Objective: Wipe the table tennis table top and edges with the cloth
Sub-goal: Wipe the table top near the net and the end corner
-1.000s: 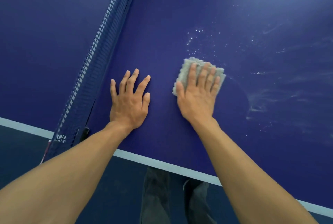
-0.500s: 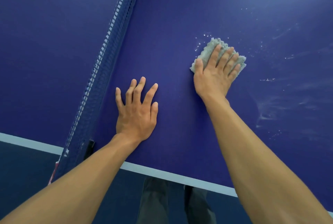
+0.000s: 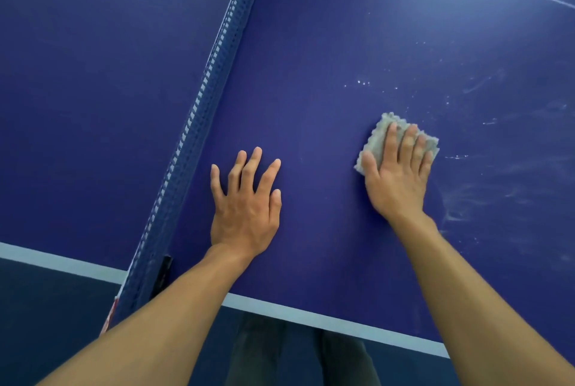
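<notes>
The white edge stripe [image 3: 311, 320] of the table tennis table [image 3: 326, 99] lies nearest, crossing under the net [image 3: 199, 124]. Just right of the net, the left hand [image 3: 245, 208] rests palm down on the blue top, fingers straight and fanned, holding nothing. Farther right of the net, the right hand [image 3: 395, 180] presses the grey cloth [image 3: 375, 144] flat (a small folded pad), fingers straight and close together, thumb at its near corner. Beyond it, white specks [image 3: 361, 82] dot the top.
</notes>
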`<state>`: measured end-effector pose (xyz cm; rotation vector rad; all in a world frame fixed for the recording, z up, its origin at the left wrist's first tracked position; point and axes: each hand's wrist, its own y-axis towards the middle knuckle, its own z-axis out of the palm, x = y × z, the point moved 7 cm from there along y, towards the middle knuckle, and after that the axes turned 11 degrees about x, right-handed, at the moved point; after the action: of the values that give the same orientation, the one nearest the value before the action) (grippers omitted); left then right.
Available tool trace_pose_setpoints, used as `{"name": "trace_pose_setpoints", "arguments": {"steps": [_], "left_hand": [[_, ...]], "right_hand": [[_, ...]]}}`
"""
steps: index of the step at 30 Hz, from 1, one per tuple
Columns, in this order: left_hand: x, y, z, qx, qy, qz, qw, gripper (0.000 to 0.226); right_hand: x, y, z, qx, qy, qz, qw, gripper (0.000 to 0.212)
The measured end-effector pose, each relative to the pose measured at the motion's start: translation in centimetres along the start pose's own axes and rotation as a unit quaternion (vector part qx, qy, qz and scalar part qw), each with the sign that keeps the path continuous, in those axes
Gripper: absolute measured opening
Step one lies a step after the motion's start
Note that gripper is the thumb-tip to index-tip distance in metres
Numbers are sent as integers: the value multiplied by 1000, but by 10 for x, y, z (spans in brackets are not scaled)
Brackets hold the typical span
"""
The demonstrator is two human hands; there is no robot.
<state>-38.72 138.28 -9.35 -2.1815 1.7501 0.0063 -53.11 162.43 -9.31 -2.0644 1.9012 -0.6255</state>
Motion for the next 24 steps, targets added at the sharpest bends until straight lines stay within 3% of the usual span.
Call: {"name": "trace_pose_setpoints", "arguments": {"steps": [3,5,9,12,15,20,22,24], "left_hand": [[1,1,1,-17,-1,6,1000,54],[1,1,0,-30,-11,12,999,53],[13,-4,-12,-114,-115,-42,986,48],[32,-14,-24,-193,-219,-131,947,44],[27,-12,-22,-177,-226,-109,952,42],[26,-9,-18,-156,-209,-103,960,41],[27,-9,-16,-151,-204,-107,961,44],[27,-9,-14,-147,-196,-113,963,46]], "right_hand": [[18,79,-42,-25,57,58,996,76],[43,110,-54,-13,44,44,998,76],[110,76,-26,10,-56,-135,989,73],[128,-16,23,20,-128,-299,945,72],[107,-110,70,26,-163,-431,887,69],[30,-160,85,44,-205,-527,823,68],[16,-133,68,40,-213,-515,829,66],[16,-83,42,11,-191,-448,873,67]]}}
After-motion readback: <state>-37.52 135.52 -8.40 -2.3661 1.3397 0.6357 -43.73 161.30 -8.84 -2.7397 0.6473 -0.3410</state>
